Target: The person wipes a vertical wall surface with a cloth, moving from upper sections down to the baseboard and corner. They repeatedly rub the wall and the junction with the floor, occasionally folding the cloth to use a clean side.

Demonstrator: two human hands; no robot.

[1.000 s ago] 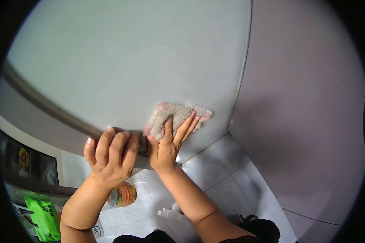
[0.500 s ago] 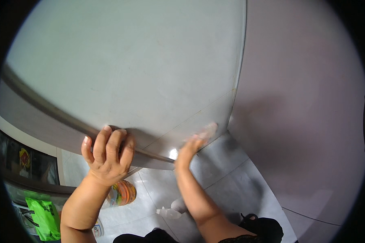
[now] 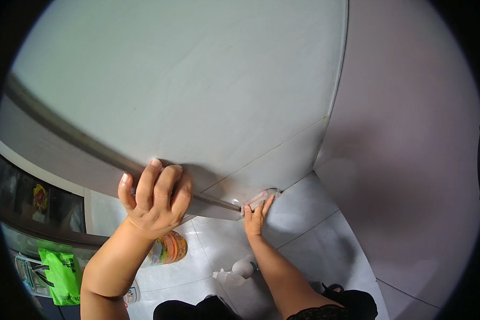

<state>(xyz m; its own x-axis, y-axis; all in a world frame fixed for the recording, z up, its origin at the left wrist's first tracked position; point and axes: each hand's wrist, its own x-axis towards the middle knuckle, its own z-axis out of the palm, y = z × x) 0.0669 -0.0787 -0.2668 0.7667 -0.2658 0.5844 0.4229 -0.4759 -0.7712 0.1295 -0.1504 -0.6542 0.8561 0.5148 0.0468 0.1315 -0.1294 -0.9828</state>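
My left hand (image 3: 157,200) grips the edge of the panel (image 3: 224,85); my right hand (image 3: 256,220) holds the cloth (image 3: 260,200) against its bottom corner. Uneven pressure could let the cloth slip.

The tiled floor (image 3: 304,210) is pale grey and faintly glossy. On it rest an orange-banded container (image 3: 174,248) and, to its right, a whitish bottle (image 3: 244,267)

Small dark lettering (image 3: 68,261) stands on the green bag (image 3: 57,277).
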